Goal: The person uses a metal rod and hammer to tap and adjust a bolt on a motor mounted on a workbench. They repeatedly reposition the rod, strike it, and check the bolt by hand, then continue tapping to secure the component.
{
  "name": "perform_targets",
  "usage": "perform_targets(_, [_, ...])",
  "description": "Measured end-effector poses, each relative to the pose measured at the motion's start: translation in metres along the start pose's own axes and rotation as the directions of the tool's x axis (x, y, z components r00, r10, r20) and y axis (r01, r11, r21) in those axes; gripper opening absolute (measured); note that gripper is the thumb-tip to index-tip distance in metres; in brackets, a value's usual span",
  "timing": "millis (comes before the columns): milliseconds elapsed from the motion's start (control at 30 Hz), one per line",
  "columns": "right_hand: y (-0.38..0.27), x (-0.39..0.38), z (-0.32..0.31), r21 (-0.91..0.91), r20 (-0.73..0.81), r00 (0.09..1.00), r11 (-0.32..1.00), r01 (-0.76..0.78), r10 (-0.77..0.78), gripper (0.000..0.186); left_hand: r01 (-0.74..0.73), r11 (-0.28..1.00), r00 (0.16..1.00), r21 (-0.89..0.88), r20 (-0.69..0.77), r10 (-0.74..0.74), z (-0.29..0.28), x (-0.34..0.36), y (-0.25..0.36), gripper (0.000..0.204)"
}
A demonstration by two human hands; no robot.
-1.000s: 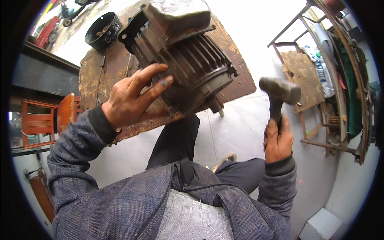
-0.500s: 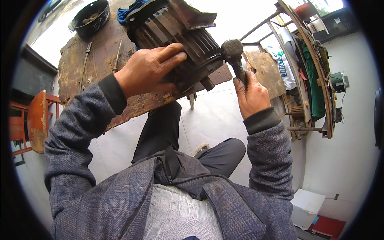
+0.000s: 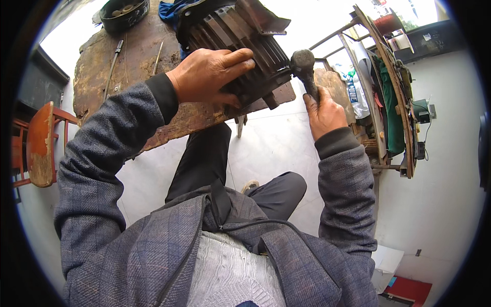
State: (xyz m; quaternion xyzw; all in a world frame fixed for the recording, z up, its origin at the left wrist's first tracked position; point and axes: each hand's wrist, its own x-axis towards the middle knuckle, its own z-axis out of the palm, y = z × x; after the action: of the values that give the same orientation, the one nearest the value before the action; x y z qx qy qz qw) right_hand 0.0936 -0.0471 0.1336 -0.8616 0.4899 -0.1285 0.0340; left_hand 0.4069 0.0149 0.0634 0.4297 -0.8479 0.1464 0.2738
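**Worn metal, rough wood, woven cloth**

The motor housing (image 3: pixel 240 36) is dark, ribbed cast metal, matt and grimy, with dull grey fins. The hammer (image 3: pixel 306 69) has a blackened, matt metal head with a scuffed face. The workbench top (image 3: pixel 133 66) is rough, stained wood, brown and pitted, its edge ragged and flaking. The round bowl (image 3: pixel 124 14) looks like dark, dull metal. The jacket sleeve (image 3: pixel 97 169) is soft grey-blue woven cloth with a faint check; the sweater (image 3: pixel 230 271) is pale ribbed knit. The floor (image 3: pixel 266 148) is smooth, pale and slightly glossy. The chair (image 3: pixel 41 143) is worn, reddish painted wood.
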Motion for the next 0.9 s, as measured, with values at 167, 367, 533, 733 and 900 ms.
perform_targets(167, [-0.009, -0.008, -0.007, -0.026, -0.12, 0.993, 0.999, 0.021, -0.024, 0.033, 0.002, 1.0, 1.0, 0.011, -0.019, -0.001, 0.001, -0.005, 0.002, 0.079])
perform_targets(367, [-0.01, 0.006, 0.0, -0.189, 0.062, 0.993, 0.978, -0.086, 0.099, 0.041, 0.045, 0.999, 0.999, -0.02, 0.026, -0.044, 0.001, 0.003, 0.002, 0.083])
perform_targets(533, [-0.01, -0.013, -0.015, 0.03, -0.163, 0.985, 0.998, 0.062, -0.056, 0.035, 0.033, 0.999, 0.999, -0.005, -0.025, -0.033, 0.001, -0.005, 0.008, 0.082])
perform_targets(733, [-0.012, -0.064, -0.014, 0.148, -0.242, 0.967, 0.981, 0.123, -0.085, 0.035, 0.072, 0.997, 0.997, 0.0, -0.012, -0.072, -0.004, -0.002, 0.009, 0.082])
perform_targets(900, [0.019, -0.082, 0.001, 0.197, -0.229, 0.972, 0.98, -0.007, 0.053, 0.037, 0.295, 0.952, 0.928, -0.076, -0.214, -0.305, -0.026, -0.036, 0.019, 0.073])
